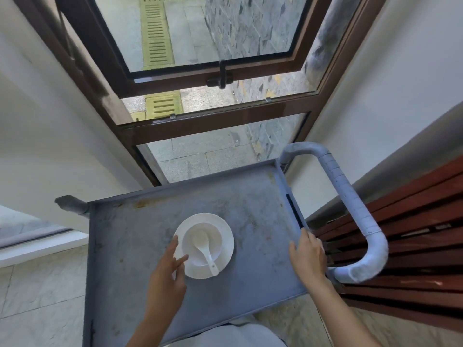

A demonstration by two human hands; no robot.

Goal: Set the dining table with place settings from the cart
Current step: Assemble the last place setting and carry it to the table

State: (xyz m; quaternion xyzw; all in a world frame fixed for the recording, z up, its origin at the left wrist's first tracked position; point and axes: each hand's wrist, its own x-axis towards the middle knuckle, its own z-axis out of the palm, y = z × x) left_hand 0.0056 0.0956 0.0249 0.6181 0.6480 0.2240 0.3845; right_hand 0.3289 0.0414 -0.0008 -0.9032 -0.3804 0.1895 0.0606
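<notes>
Plate (pixel 228 246), bowl and spoon on the cart

The white bowl (pixel 190 246) sits on the plate mid-tray, with the spoon (pixel 206 251) lying in it, handle over the near rim. The left hand (pixel 165 274) is loose, its straight fingers touching the plate's left edge. The right hand (pixel 309 254) grasps the right rim of the cart (pixel 250 209). The handle (pixel 350 204) is just beside a slatted bench (pixel 413 234). A window (pixel 213 126) lies ahead.

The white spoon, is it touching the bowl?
Touching. The head view shows the white spoon lying inside the bowl, its handle leaning out over the bowl's near rim.
</notes>
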